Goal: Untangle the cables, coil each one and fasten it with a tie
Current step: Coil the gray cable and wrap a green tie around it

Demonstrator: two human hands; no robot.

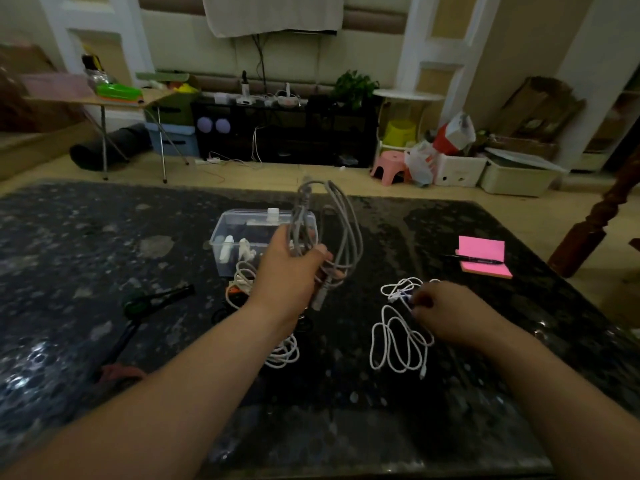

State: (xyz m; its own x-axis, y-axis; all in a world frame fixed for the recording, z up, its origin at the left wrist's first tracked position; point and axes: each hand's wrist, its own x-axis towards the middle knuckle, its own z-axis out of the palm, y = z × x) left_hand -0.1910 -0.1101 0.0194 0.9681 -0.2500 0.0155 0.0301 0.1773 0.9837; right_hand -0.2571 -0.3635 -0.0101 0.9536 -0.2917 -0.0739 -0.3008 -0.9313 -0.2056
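Note:
My left hand point(291, 271) grips a grey cable point(343, 223) gathered in long loops and lifts it above the dark stone table point(104, 244); one plug end hangs below the fist. My right hand point(446, 310) lies low on the table with its fingers curled, pinching a loose white cable point(394, 344) near its upper tangle, where a small purple-white piece shows. Under my left forearm a heap of white and dark cables point(277, 351) is partly hidden.
A clear plastic box point(228, 233) with small white items stands behind the heap. Pink sticky notes point(483, 256) with a pen lie at the right. A dark green-tipped tool point(156, 299) lies at the left. A red object point(117, 372) sits near my left forearm.

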